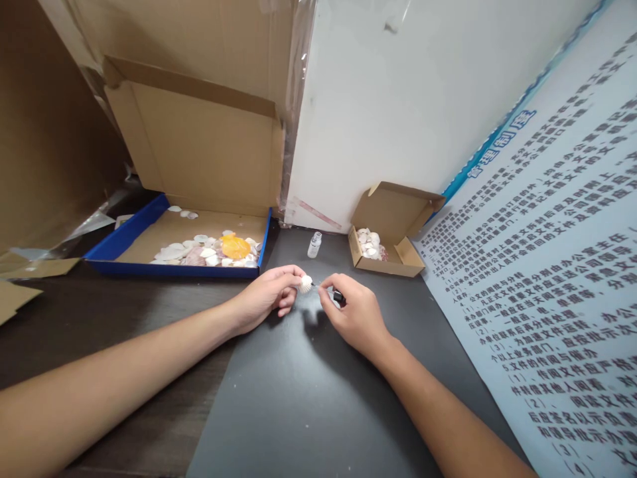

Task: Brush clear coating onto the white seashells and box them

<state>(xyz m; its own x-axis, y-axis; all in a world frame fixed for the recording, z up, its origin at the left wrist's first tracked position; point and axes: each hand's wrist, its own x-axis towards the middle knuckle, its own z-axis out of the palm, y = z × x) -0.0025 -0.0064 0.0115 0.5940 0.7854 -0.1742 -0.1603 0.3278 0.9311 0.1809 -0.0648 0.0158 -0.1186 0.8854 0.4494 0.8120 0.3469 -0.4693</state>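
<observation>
Pinched between thumb and curled forefinger of the left hand (pixel 269 295), near the centre of the frame: a white ribbed shell (pixel 305 285). Just right of it, thumb and fingers of the right hand (pixel 354 309) also drawn nearly together, around a black cap (pixel 339 297) with a thin stem pointing at the shell; too small to tell whether touching. Beneath both hands, a dark grey mat (pixel 318 385). Just above centre, upright, a small clear bottle (pixel 314 245). Right of centre, in a small open cardboard box (pixel 385 266), a heap of pale shells (pixel 369 242). Left of centre, in a wide blue-sided box (pixel 174 269) with lid raised, many white and pinkish shells (pixel 205 252), plus a bright orange shell (pixel 235 247) on top.
</observation>
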